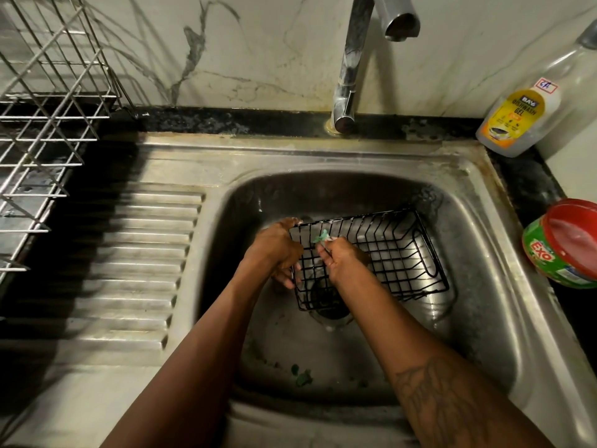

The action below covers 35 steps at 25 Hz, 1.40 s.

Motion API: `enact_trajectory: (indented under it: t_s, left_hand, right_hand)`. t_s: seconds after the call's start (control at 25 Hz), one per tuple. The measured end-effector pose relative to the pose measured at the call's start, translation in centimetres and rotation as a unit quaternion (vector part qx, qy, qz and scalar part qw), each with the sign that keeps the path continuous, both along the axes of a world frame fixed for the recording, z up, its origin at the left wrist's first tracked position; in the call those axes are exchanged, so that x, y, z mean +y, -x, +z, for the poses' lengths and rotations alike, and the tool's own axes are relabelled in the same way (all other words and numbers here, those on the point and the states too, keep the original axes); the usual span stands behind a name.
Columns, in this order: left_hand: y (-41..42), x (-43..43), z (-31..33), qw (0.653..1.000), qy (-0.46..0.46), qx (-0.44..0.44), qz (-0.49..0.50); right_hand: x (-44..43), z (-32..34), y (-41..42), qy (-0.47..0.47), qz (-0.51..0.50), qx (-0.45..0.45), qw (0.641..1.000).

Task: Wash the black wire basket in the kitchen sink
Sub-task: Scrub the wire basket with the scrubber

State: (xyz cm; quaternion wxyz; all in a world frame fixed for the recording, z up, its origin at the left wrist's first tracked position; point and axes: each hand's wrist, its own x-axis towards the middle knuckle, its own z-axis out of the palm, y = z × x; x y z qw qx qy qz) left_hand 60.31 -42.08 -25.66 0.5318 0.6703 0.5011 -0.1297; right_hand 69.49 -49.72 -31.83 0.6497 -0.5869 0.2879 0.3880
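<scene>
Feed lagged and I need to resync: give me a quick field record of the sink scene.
task item: black wire basket, tilted in the sink over the drain
left hand: grips basket's left end
right hand: pinches green scrub scrap against wires
tap: no water seen running
right counter: dishwash gel bottle, Exo tub
left: steel dish rack

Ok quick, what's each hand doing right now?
Left hand: closed, gripping the black wire basket by its left end.
Right hand: closed, pinching a green scrubber piece against the wires.
</scene>
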Motion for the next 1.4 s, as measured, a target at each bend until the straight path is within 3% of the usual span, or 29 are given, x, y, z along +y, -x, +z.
enact_trajectory:
  t_s: [0.2, 0.36, 0.52, 0.68, 0.88, 1.16, 1.4]
  left_hand:
    - [-0.2, 0.7, -0.3, 0.987, -0.148, 0.034, -0.048]
    - [0.4, 0.5, -1.0, 0.964, -0.25, 0.004, -0.096]
    - [0.3, 0.9, -2.0, 0.941, -0.324, -0.029, -0.09]
    - [0.0, 0.7, -1.8, 0.936, -0.33, -0.082, -0.087]
    - [0.3, 0.4, -1.1, 0.932, -0.331, -0.089, -0.121]
    - [0.2, -0.4, -0.1, 0.929, -0.338, -0.097, -0.116]
    - [0.5, -0.4, -0.5, 0.924, -0.348, -0.074, -0.14]
  right_hand:
    - [-0.5, 2.8, -1.1, -0.127, -0.101, 0.023, 0.987]
    - [-0.8, 1.5, -0.7, -0.053, 0.004, 0.001, 0.999]
    - [-0.7, 0.7, -0.6, -0.03, 0.031, 0.014, 0.999]
    - [-1.1, 2.2, -1.5, -0.068, 0.019, 0.008, 0.997]
    - [-2.3, -0.1, -2.5, 0.069, -0.015, -0.033, 0.997]
    - [-0.9, 2.2, -2.0, -0.059, 0.023, -0.021, 0.998]
    - [-1.8, -0.6, -2.6, 0.092, -0.058, -0.047, 0.993]
